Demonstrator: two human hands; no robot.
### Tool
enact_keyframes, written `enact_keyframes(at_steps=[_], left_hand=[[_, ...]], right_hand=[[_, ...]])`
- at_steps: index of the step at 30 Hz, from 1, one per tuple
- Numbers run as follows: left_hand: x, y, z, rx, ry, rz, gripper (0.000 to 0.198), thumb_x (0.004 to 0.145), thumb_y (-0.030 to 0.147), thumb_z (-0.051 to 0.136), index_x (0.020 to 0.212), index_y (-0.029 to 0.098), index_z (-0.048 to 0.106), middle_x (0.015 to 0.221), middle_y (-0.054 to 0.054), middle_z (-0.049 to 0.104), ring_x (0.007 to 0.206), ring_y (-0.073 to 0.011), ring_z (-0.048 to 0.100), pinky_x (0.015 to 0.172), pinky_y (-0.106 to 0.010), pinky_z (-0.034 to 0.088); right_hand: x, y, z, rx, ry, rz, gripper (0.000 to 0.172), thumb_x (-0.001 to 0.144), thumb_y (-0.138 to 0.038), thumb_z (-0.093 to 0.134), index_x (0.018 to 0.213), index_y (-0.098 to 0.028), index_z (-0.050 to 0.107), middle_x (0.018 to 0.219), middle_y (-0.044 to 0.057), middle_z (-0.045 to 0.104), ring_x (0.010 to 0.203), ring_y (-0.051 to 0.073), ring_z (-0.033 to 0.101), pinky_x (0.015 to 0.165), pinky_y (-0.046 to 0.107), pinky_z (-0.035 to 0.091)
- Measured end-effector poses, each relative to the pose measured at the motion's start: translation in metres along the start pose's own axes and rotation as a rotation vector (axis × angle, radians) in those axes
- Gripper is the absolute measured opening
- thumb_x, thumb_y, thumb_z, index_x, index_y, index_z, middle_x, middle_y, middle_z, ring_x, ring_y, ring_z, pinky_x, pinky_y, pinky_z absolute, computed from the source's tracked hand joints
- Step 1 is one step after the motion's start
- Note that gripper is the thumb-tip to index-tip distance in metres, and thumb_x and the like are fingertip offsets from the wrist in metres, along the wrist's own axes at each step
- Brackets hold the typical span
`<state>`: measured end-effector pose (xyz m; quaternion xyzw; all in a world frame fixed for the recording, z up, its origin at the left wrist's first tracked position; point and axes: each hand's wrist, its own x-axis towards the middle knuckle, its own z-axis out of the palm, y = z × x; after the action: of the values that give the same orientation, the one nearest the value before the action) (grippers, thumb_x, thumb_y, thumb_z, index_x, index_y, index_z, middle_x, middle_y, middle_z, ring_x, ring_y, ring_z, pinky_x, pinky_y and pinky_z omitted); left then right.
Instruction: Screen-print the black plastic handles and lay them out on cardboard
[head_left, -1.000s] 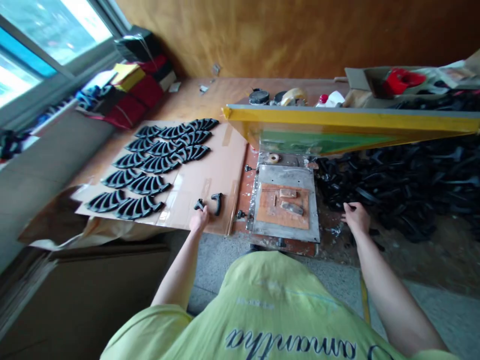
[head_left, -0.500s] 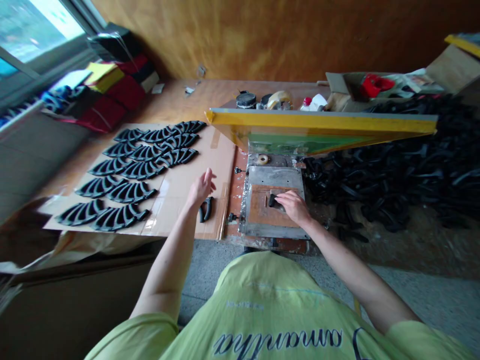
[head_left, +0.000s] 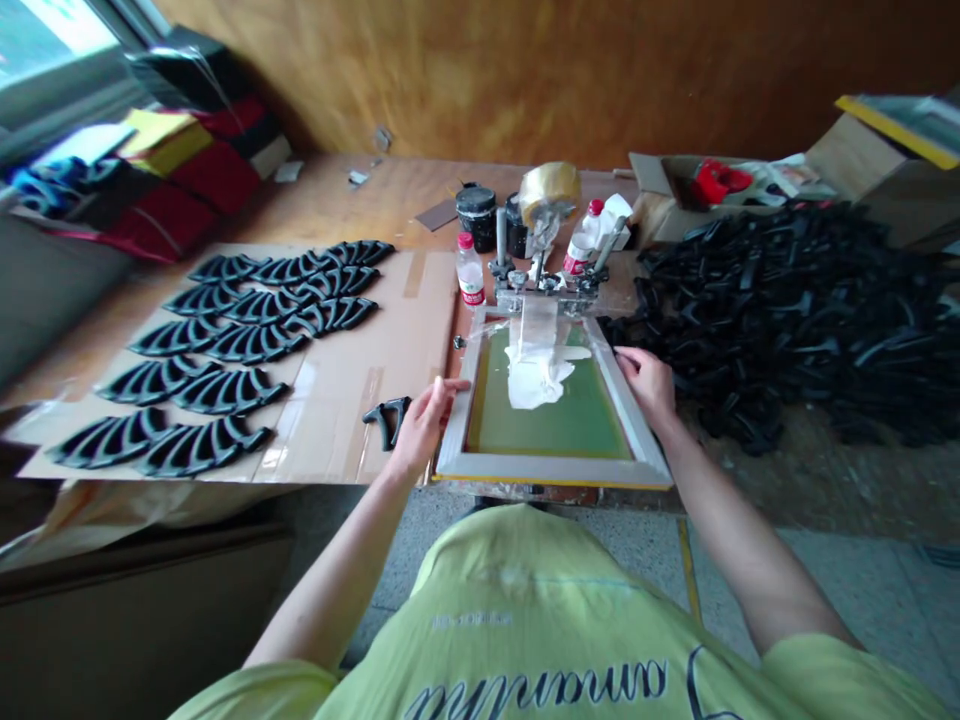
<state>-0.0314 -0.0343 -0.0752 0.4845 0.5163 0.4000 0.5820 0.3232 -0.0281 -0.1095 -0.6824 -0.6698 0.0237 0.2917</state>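
A silk-screen frame [head_left: 649,470] lies lowered over the printing base in front of me, its mesh green with a white patch of ink [head_left: 534,378]. My left hand [head_left: 424,428] grips the left rail, a finger stretched onto it and the others curled. At the right rail, my right hand [head_left: 649,384] is closed with its fingertips against the frame's edge; part of its grip is hidden. Just left of my left hand, curved black plastic pieces [head_left: 384,420] lie on the cardboard. The base beneath the screen is hidden.
Rows of black pieces [head_left: 240,392] fan across the cardboard sheet [head_left: 330,400] at left. A large heap of black pieces [head_left: 810,330] covers the right side. Behind the screen stand a metal clamp [head_left: 544,285], red-capped bottles [head_left: 470,272], dark tubs [head_left: 477,215] and an open carton [head_left: 667,190].
The raised screen has come down over the base, covering the black piece my right hand was touching. Both hands have moved to the frame's sides. The view has shifted slightly.
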Motion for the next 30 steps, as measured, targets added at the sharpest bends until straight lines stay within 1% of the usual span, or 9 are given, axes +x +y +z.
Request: enact_keyframes(at_steps=[3,5,8,11,15,19,22,25,30], left_hand=[[-0.006,-0.049,0.003,0.03,0.022,-0.145,0.074,0.08,0.064,0.062,0.137,0.017,0.054,0.07,0.001,0.061,0.057,-0.011,0.051,0.051,-0.021,0.037],[-0.001,-0.072,0.006,0.018,0.023,-0.197,0.086,0.076,0.058,0.068,0.147,0.015,0.043,0.071,0.001,0.062,0.058,-0.0115,0.053,0.052,-0.021,0.038],[0.007,-0.092,0.009,0.032,0.017,-0.22,0.083,0.076,0.051,0.068,0.147,0.015,0.043,0.071,0.002,0.062,0.057,-0.0104,0.051,0.051,-0.02,0.036],[0.012,-0.098,0.006,0.018,-0.006,-0.246,0.08,0.076,0.05,0.068,0.145,0.015,0.046,0.071,0.002,0.063,0.056,-0.0105,0.052,0.05,-0.02,0.037],[0.011,-0.102,0.002,0.009,-0.023,-0.253,0.072,0.078,0.052,0.067,0.14,0.018,0.051,0.076,0.0,0.066,0.058,-0.0118,0.056,0.051,-0.021,0.039],[0.01,-0.106,0.002,0.027,-0.007,-0.239,0.064,0.079,0.053,0.065,0.132,0.019,0.057,0.077,-0.001,0.067,0.061,-0.0127,0.058,0.052,-0.021,0.04],[0.01,-0.104,0.004,0.005,0.006,-0.229,0.064,0.077,0.054,0.067,0.13,0.019,0.058,0.077,-0.001,0.067,0.063,-0.0135,0.059,0.053,-0.021,0.04],[0.009,-0.099,0.006,-0.04,0.017,-0.24,0.069,0.074,0.054,0.07,0.13,0.017,0.056,0.076,-0.001,0.067,0.062,-0.0138,0.058,0.052,-0.022,0.039],[0.007,-0.091,0.007,-0.046,0.024,-0.256,0.076,0.071,0.055,0.071,0.133,0.014,0.053,0.073,-0.001,0.065,0.057,-0.0122,0.054,0.051,-0.022,0.037]], right_hand=[[0.029,-0.025,0.001,-0.017,0.031,-0.105,0.047,0.086,-0.026,0.066,0.131,-0.013,0.06,0.13,0.014,0.062,0.106,0.025,0.062,0.095,0.039,0.052],[0.042,-0.051,0.014,-0.068,-0.039,-0.213,0.059,0.079,-0.026,0.076,0.133,-0.015,0.057,0.137,0.016,0.055,0.118,0.031,0.055,0.099,0.046,0.048],[0.044,-0.08,0.038,-0.132,-0.232,-0.267,0.039,0.079,-0.024,0.076,0.115,-0.015,0.064,0.116,0.015,0.065,0.11,0.032,0.055,0.093,0.045,0.047],[0.019,-0.086,0.05,-0.136,-0.408,-0.292,0.01,0.087,-0.019,0.064,0.095,-0.016,0.067,0.093,0.011,0.068,0.094,0.027,0.058,0.083,0.037,0.046],[-0.02,-0.078,0.037,-0.117,-0.509,-0.473,0.023,0.086,-0.005,0.049,0.09,-0.016,0.069,0.088,0.01,0.068,0.091,0.024,0.057,0.078,0.034,0.042],[-0.018,-0.071,0.021,-0.047,-0.619,-0.6,0.02,0.078,-0.006,0.057,0.084,-0.019,0.07,0.083,0.006,0.068,0.083,0.021,0.058,0.074,0.031,0.04],[-0.009,-0.073,0.025,-0.06,-0.548,-0.518,0.015,0.079,-0.01,0.06,0.083,-0.02,0.071,0.081,0.006,0.069,0.084,0.022,0.059,0.075,0.032,0.04],[-0.018,-0.074,0.034,-0.068,-0.436,-0.482,0.025,0.082,-0.006,0.054,0.095,-0.017,0.072,0.093,0.009,0.071,0.092,0.024,0.059,0.079,0.034,0.042],[-0.029,-0.072,0.035,-0.034,-0.463,-0.497,0.018,0.086,-0.013,0.06,0.097,-0.021,0.072,0.093,0.005,0.073,0.089,0.021,0.063,0.078,0.031,0.047]])
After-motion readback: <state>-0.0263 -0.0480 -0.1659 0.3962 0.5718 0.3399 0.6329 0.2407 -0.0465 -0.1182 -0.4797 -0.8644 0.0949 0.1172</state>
